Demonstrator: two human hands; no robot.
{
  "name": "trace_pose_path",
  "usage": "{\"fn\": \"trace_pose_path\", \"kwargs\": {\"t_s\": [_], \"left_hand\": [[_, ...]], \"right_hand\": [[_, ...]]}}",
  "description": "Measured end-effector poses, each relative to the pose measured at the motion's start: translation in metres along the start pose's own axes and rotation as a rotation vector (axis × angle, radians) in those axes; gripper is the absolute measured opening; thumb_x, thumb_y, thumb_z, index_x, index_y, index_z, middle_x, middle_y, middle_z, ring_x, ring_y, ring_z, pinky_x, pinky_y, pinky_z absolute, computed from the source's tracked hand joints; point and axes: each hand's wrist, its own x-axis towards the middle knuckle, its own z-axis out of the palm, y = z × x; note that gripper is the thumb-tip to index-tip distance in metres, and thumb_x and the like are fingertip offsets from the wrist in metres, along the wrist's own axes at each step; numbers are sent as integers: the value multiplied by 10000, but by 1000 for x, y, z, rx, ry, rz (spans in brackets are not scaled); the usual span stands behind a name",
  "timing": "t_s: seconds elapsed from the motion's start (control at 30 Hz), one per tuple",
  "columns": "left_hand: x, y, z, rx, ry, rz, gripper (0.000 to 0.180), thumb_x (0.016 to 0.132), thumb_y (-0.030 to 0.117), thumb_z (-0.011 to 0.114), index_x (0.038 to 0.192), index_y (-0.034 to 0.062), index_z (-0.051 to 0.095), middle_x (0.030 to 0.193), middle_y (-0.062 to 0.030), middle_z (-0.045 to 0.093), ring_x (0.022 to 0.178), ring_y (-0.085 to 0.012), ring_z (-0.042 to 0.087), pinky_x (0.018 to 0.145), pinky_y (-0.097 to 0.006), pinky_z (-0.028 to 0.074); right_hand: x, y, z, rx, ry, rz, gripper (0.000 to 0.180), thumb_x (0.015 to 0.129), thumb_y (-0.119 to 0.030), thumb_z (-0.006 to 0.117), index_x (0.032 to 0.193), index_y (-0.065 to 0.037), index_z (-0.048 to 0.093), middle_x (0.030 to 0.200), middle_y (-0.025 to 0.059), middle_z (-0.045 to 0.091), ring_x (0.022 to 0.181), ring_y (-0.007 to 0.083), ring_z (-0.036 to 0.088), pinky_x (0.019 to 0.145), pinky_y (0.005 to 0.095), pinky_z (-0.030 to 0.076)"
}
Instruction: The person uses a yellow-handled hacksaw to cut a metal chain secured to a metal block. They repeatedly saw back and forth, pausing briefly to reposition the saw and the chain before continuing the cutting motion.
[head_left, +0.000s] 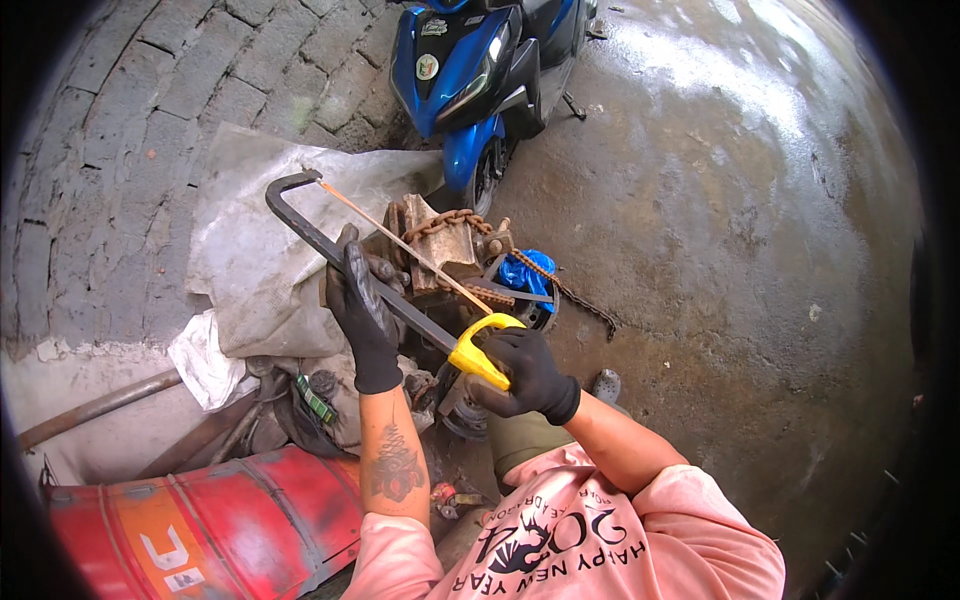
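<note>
In the head view, a hacksaw [385,275] lay slantwise across a rusty metal block [445,250], and everything else is placed from that block. The right hand [525,370], in a black glove, was closed around the saw's yellow handle [480,355] just below and to the right of the block. The left hand [360,310], also black-gloved, was wrapped around the dark frame of the saw just left of the block, with the thin blade running up and to the left over the block's top. A rusty chain [455,218] was draped over the block's upper side and trailed down to the right onto the concrete floor [720,250]. A blue crumpled bag [525,272] sat just right of the block. A grey sack [260,240] was spread to the block's left, against a brick wall [130,130]. A blue scooter [480,70] stood above the block, near it. A red drum [220,530] lay well below and left of the block, beside the person's pink sleeve [400,565].
</note>
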Motion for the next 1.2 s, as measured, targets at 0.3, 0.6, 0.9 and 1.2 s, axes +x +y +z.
{"fn": "trace_pose_path", "kwargs": {"t_s": [0.3, 0.6, 0.9, 1.2], "left_hand": [[-12, 7, 12, 167, 6, -43, 436, 1075, 334, 554, 1402, 50, 605, 778, 26, 562, 690, -77, 557, 608, -245, 480], [8, -74, -33, 578, 63, 290, 321, 1070, 202, 515, 1284, -22, 598, 1184, -152, 647, 1101, -256, 626, 985, -383, 491], [-3, -114, -24, 712, 235, 476, 339, 1004, 93, 544, 1312, -25, 619, 1308, -259, 643, 1225, -428, 601, 1081, -483, 451], [27, -133, -33, 612, 275, 437, 339, 975, 94, 593, 1288, -30, 633, 1279, -240, 666, 1205, -401, 625, 1061, -460, 477]], "right_hand": [[-7, 0, -7, -13, 4, 48, 357, 783, -328, 792, 948, -25, 700, 779, 162, 647, 712, 386, 642, 684, 450, 528], [-3, -2, -12, 17, -74, 95, 299, 817, -275, 737, 1028, -64, 716, 882, 169, 683, 751, 398, 647, 678, 456, 521], [-59, -38, -35, 168, -30, 362, 552, 972, -499, 559, 760, 7, 623, 670, 103, 618, 556, 189, 577, 525, 319, 434], [-21, -34, -29, 54, -58, 304, 578, 1010, -487, 539, 791, 43, 617, 665, 93, 602, 589, 158, 565, 549, 311, 429]]}}
